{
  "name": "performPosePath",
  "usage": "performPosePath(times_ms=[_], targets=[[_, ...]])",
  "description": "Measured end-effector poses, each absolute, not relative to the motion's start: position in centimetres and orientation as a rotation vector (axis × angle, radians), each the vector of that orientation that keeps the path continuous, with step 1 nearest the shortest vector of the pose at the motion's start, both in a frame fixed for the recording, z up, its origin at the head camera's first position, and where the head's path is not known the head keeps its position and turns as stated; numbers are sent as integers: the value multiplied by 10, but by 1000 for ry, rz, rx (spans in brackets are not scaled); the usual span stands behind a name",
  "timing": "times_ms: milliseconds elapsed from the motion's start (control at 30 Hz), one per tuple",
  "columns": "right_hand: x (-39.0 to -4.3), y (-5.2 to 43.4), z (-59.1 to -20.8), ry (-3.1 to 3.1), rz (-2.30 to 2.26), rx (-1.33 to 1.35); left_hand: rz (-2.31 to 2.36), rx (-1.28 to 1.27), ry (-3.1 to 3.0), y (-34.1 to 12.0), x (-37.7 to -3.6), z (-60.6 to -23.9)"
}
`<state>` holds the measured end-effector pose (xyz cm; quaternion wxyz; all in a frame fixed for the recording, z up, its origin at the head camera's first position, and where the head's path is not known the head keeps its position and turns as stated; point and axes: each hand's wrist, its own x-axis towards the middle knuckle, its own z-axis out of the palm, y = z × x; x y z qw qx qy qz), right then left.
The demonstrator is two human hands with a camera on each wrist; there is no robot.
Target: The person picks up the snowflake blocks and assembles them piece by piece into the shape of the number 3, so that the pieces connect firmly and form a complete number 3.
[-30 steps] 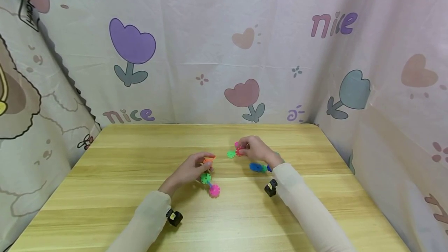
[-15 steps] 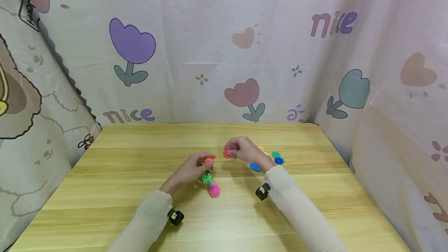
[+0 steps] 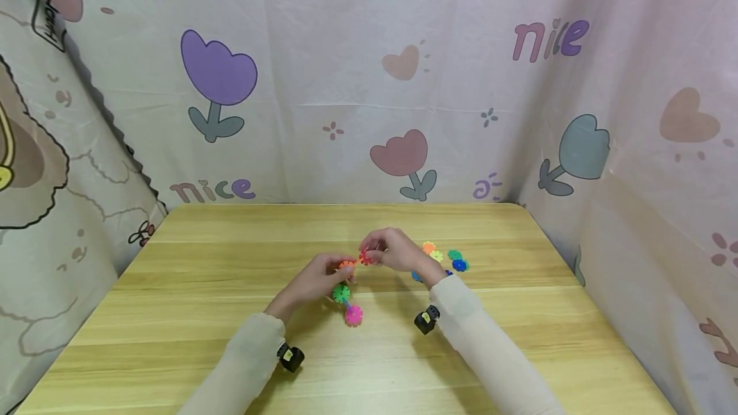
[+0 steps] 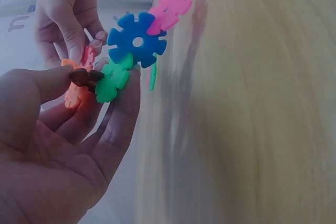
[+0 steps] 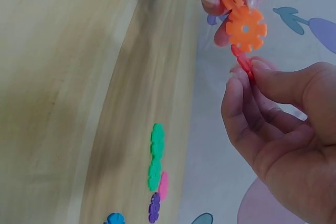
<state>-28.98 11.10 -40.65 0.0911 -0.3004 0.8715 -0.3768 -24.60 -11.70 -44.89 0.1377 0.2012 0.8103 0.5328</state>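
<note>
Moved leftward, a red disc [image 5: 242,62] pinched by the right hand [image 3: 394,250] touches the disc chain [image 4: 125,44] the left hand [image 3: 314,278] grips.

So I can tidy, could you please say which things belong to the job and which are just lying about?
In use, apparently:
left hand, right hand, red disc, orange discs, brown disc, green disc, blue disc, pink disc

Lying about, perhaps spares:
yellow disc, dark blue disc, loose orange disc, loose pink disc, among others
</note>
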Motion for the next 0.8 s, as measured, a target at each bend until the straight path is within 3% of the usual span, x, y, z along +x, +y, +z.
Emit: performPosePath(times_ms=[800], targets=[[-290,113,-402,2600,-1123,-958,1535,616,2365,-115,-244,-445]])
